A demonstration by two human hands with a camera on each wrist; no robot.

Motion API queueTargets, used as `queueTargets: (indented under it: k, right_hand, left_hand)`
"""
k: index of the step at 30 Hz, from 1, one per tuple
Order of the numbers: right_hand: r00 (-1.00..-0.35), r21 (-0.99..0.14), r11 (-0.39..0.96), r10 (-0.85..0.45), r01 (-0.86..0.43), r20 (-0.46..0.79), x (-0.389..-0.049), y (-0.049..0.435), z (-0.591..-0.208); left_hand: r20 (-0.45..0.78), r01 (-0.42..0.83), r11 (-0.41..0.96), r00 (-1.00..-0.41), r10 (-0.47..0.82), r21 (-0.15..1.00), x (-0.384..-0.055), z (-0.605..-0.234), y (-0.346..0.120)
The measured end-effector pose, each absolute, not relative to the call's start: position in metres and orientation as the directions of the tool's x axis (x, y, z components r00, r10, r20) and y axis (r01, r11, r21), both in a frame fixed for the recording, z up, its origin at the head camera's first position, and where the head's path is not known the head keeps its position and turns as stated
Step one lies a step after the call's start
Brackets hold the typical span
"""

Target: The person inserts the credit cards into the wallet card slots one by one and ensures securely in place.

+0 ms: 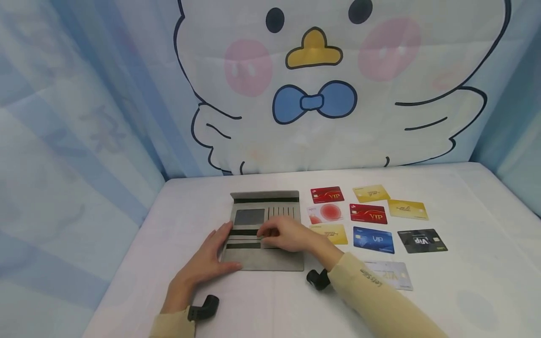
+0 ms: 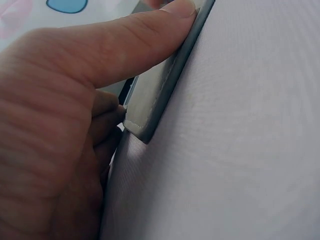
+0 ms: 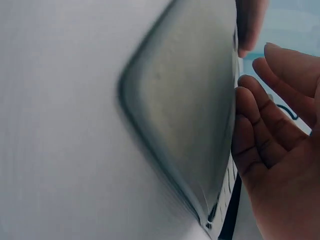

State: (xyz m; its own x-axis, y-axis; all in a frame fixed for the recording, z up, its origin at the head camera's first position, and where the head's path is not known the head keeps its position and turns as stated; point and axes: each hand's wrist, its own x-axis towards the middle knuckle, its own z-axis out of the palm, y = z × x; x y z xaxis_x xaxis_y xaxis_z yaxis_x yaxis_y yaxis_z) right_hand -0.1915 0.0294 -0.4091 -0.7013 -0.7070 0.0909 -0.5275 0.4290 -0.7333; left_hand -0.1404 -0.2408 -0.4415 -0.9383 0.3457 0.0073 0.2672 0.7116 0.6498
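A grey card holder (image 1: 264,260) with dark strips and slots lies opened out on the white table. My left hand (image 1: 211,260) spans its near left corner; the thumb (image 2: 145,42) rests on the near edge and the fingers lie along the left side. My right hand (image 1: 289,234) is over the slots with its fingers bent. In the right wrist view, these fingers (image 3: 245,135) touch the holder's surface and the thumb stands apart; no card shows between them. A dark grey panel (image 1: 249,217) and a striped patch are visible on the holder's upper half.
Several cards lie right of the holder: red cards (image 1: 327,195), gold cards (image 1: 408,209), a pink-and-white card (image 1: 325,213), a blue card (image 1: 374,240), a black card (image 1: 422,241) and a silver card (image 1: 390,274) partly behind the right sleeve (image 1: 376,293). A printed curtain (image 1: 313,145) hangs behind the table.
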Motion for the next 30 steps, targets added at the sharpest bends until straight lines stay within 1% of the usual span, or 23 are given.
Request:
queueTargets:
  k: [3, 9, 20, 30]
  right_hand:
    - [-0.698, -0.716, 0.452, -0.713, -0.532, 0.069, -0.19, 0.025, -0.41]
    - [-0.692, -0.681, 0.476, -0.719, -0.557, 0.063, -0.189, 0.021, -0.412]
    - [-0.68, -0.678, 0.474, -0.732, -0.562, 0.052, -0.189, 0.021, -0.411]
    - [-0.732, -0.761, 0.442, -0.679, -0.474, 0.061, -0.191, 0.033, -0.411]
  left_hand:
    - [0.007, 0.27, 0.713, -0.938, 0.348, 0.647, -0.14, -0.442, -0.241]
    - [0.014, 0.274, 0.706, -0.936, 0.35, 0.653, -0.14, -0.441, -0.241]
    - [0.005, 0.262, 0.712, -0.94, 0.34, 0.651, -0.14, -0.44, -0.241]
    - [0.01, 0.271, 0.721, -0.939, 0.345, 0.638, -0.141, -0.441, -0.24]
